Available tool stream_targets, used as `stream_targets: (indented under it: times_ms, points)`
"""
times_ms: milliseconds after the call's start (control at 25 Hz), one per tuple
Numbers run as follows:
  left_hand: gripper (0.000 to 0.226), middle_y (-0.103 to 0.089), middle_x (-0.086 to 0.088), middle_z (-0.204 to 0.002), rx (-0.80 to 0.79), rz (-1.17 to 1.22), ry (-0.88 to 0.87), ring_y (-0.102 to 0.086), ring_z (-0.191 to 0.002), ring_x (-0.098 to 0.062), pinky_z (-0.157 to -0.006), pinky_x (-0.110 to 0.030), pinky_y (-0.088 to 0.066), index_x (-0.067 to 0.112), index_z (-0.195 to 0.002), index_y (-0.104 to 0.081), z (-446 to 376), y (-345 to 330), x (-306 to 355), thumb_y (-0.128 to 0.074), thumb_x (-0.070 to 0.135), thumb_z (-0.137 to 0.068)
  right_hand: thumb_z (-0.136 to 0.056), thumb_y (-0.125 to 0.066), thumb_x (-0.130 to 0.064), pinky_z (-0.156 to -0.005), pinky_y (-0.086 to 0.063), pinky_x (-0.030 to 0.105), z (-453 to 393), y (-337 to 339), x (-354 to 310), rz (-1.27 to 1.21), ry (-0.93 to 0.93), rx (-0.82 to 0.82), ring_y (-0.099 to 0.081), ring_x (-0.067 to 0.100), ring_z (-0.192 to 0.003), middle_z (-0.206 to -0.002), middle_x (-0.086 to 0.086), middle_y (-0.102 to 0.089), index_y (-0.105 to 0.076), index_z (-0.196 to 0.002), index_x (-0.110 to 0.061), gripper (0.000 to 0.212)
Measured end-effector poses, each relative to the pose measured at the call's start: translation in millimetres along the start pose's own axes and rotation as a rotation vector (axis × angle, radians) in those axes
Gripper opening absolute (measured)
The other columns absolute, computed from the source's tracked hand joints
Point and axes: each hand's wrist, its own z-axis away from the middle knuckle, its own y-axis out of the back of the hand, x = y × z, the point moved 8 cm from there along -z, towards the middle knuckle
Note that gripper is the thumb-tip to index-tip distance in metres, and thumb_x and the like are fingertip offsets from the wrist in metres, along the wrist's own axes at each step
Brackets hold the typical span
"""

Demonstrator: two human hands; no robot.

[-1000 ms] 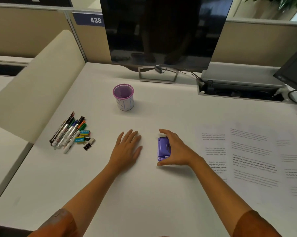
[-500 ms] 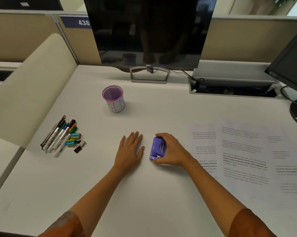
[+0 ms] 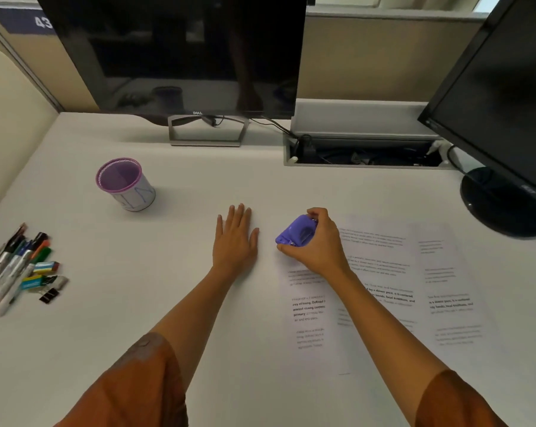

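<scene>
So, the purple stapler (image 3: 296, 234) is in my right hand (image 3: 319, 245), tipped up on its side just beyond the far left corner of the printed sheets (image 3: 384, 288). I cannot tell whether its lower edge touches the desk (image 3: 168, 303) or hangs just clear of it. My fingers (image 3: 317, 214) curl over its far end and the thumb presses its near end, so the grip is clamped round the body, not on the lever. I judge this to be the pick-up before stapling. To do it well I want to roll the wrist until the mouth faces the paper, then shift the grip so the thumb lies on top, ready to press. The body is small and smooth, so I would squeeze firmly and turn slowly to stop it twisting out. My left hand (image 3: 234, 241) lies flat on the bare desk just left of the stapler and apart from it, its fingers straight and close together. It would serve better squaring the sheets, which lie fanned and overlapping, and pinning their corner. The pen cup (image 3: 125, 184) and markers (image 3: 14, 263) sit well off to the left, out of the way.
</scene>
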Motion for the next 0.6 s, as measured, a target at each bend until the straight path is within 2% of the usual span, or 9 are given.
stream_targets:
  times_ms: [120,240,440,600]
  points:
    - [0.063,-0.002,0.003,-0.166,-0.005,-0.013,0.042,0.005,-0.153,-0.017,-0.124,-0.042,0.005,0.024,-0.157,-0.007,-15,-7,5,-0.023,0.050,-0.102,-0.054,-0.091,-0.043,-0.087,-0.047,0.026,-28,21,12,0.044,-0.015,0.075,-0.052,0.017,-0.108,-0.117,-0.003,-0.051,-0.042,-0.127,-0.015,0.092]
    - [0.064,-0.001,0.006,-0.166,0.026,-0.030,0.069,0.007,-0.152,-0.014,-0.124,-0.041,0.005,0.028,-0.157,-0.006,-14,-5,8,-0.019,0.055,-0.100,-0.056,-0.092,-0.039,-0.085,-0.048,0.028,-59,36,21,0.069,-0.047,0.150,-0.051,0.021,-0.108,-0.112,-0.003,-0.050,-0.043,-0.124,-0.013,0.088]
    - [0.064,-0.003,0.009,-0.165,0.055,-0.029,0.091,0.006,-0.152,-0.012,-0.124,-0.042,0.002,0.030,-0.157,-0.007,-16,-3,7,-0.020,0.056,-0.100,-0.058,-0.091,-0.039,-0.090,-0.050,0.037,-117,43,38,0.058,-0.169,0.307,-0.047,0.023,-0.113,-0.125,0.005,-0.052,-0.036,-0.131,-0.014,0.095]
    - [0.063,-0.004,0.010,-0.165,0.062,-0.024,0.088,0.006,-0.152,-0.011,-0.125,-0.043,-0.001,0.031,-0.157,-0.009,-15,-2,7,-0.022,0.055,-0.100,-0.060,-0.089,-0.042,-0.097,-0.046,0.041,-142,38,44,0.095,-0.272,0.389,-0.046,0.027,-0.119,-0.133,0.008,-0.049,-0.035,-0.134,-0.012,0.097]
